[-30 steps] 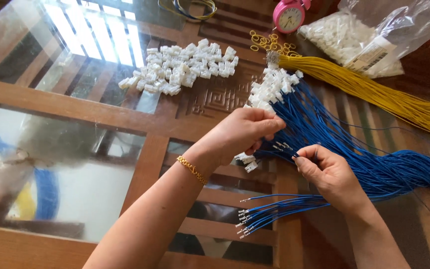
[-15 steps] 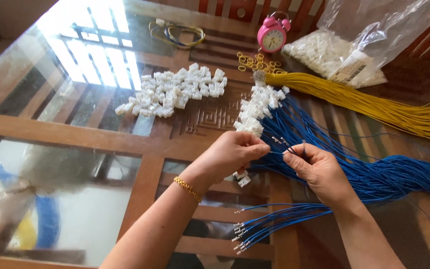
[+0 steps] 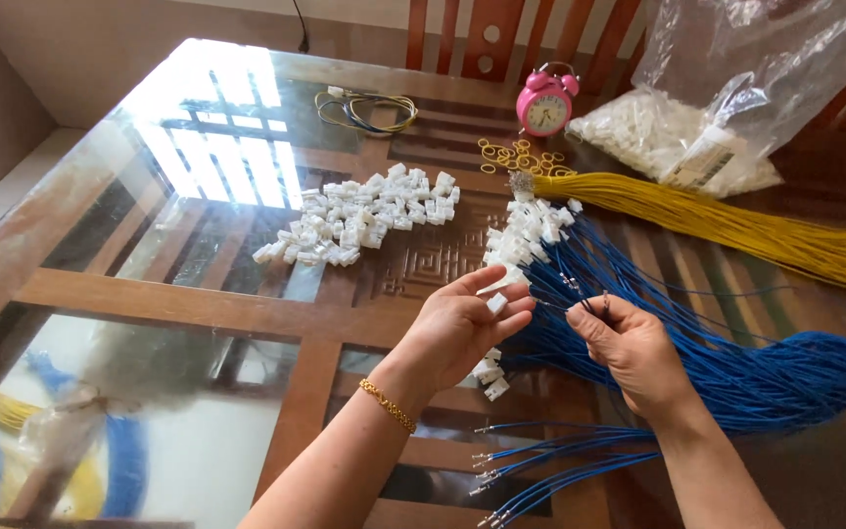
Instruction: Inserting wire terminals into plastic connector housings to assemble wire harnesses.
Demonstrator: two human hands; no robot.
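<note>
Here, left hand (image 3: 462,328) pinches one connector (image 3: 496,303) (white), right hand (image 3: 629,343) one blue wire (image 3: 565,307)

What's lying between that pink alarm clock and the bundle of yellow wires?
In the head view, a scatter of yellow rubber bands lies on the glass between the pink alarm clock and the yellow wires.

We see a glossy glass tabletop (image 3: 198,186) on brown wood, matt white plastic connectors (image 3: 359,216), blue plastic-coated wires (image 3: 736,372) with metal tips, and a crinkled clear plastic bag (image 3: 736,69).
</note>
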